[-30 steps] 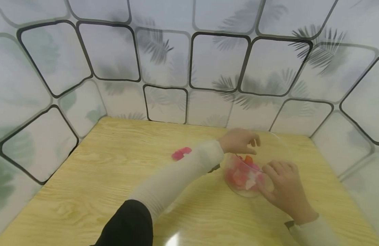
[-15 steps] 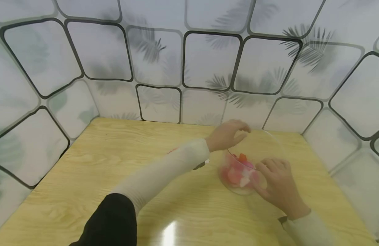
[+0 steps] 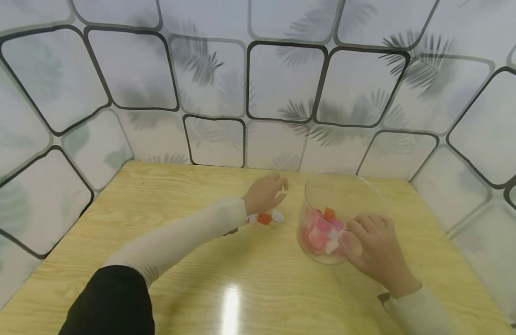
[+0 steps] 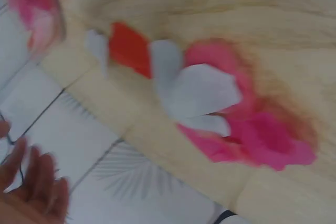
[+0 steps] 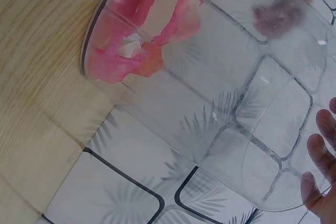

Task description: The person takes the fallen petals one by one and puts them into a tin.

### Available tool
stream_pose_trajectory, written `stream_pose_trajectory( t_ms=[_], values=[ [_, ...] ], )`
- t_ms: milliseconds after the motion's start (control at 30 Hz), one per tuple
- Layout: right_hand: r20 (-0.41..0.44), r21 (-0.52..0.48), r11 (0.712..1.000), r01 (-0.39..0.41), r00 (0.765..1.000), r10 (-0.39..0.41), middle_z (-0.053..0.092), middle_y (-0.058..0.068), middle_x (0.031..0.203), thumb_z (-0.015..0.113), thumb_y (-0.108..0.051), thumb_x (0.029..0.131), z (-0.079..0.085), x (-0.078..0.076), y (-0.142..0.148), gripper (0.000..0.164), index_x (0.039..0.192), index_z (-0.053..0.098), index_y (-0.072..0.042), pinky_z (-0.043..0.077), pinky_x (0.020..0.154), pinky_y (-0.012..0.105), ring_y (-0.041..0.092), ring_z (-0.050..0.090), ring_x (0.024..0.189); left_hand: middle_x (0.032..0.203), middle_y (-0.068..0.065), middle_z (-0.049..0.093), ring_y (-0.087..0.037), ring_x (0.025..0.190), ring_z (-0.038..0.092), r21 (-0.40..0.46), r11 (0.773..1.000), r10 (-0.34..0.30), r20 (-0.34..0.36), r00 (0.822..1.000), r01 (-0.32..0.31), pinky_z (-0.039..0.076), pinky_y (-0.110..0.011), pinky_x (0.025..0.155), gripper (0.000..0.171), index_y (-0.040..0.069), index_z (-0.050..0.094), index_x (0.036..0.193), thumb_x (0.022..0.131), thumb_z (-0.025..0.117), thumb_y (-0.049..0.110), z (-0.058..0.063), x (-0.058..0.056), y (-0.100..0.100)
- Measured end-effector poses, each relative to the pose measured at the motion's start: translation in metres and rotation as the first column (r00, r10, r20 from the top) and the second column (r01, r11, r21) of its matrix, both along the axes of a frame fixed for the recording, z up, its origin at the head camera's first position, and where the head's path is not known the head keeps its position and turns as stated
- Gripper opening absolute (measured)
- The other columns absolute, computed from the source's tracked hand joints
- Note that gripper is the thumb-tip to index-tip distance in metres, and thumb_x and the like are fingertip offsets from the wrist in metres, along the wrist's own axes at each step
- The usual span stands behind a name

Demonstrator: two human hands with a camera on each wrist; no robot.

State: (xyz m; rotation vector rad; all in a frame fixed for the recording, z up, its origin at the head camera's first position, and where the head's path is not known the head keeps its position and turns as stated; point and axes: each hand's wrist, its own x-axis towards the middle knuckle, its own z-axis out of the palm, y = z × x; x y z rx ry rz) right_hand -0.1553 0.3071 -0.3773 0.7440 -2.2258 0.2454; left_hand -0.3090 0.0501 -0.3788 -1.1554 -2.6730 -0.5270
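Observation:
My left hand [image 3: 264, 193] hovers over the table with loosely bent fingers and holds nothing. Below and beside it lie petal-like scraps: an orange one [image 4: 129, 48], a white one [image 4: 207, 90] and a bright pink one [image 4: 268, 137], some overlapping. To the right stands a clear round container [image 3: 310, 193], with pink, white and orange petal-like pieces [image 3: 320, 235] heaped at its bottom. My right hand [image 3: 377, 253] grips its near right rim, fingers bent over the edge and thumb along the outside. In the right wrist view, its fingertips [image 5: 320, 150] show beside the clear rim.
The light wood table [image 3: 191, 279] ends at the back against a white wall covering [image 3: 283, 83] with dark rounded outlines and leaf prints. That covering also rises along the left and right sides. A bright reflection shines on the front of the table.
My left hand has moved left from over the container's opening to above the scraps, uncovering orange and white ones. My right hand keeps its hold on the rim.

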Motion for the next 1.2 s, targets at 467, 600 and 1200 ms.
stream_pose_trajectory(
  t_ms=[467,600,1200],
  values=[
    [-0.026,-0.007,1.000,-0.009,1.000,0.009,0.055,0.007,0.077,0.037,-0.045,0.093,0.001,-0.001,-0.002,0.046,0.082,0.058,-0.006,0.033,0.077,0.047,0.029,0.052,0.079,0.086,-0.003,0.064,-0.018,0.073,0.058,-0.431,0.899,0.136,0.102,0.985,-0.079,0.050,-0.033,0.064,0.041,0.011,0.061,0.095,0.083,0.062,0.051,-0.066,-0.032,0.008],
    [-0.038,-0.005,1.000,-0.006,0.999,0.006,0.054,0.007,0.076,0.034,-0.047,0.095,0.001,0.000,-0.003,0.050,0.081,0.058,-0.006,0.033,0.077,0.047,0.028,0.051,0.077,0.081,0.001,0.064,-0.015,0.069,0.056,-0.385,0.921,0.131,0.170,0.977,-0.057,0.047,-0.030,0.062,0.034,0.014,0.060,0.089,0.081,0.065,0.047,-0.064,-0.031,0.012],
    [-0.042,-0.008,1.000,-0.019,0.999,0.018,0.054,0.007,0.077,0.038,-0.043,0.093,0.001,-0.001,-0.002,0.045,0.081,0.058,-0.005,0.034,0.076,0.047,0.029,0.052,0.078,0.091,-0.002,0.072,-0.016,0.087,0.065,-0.095,0.992,0.101,0.257,0.961,-0.079,0.052,-0.029,0.076,0.016,0.011,0.071,0.089,0.079,0.073,0.024,-0.027,-0.013,0.007]
  ],
)
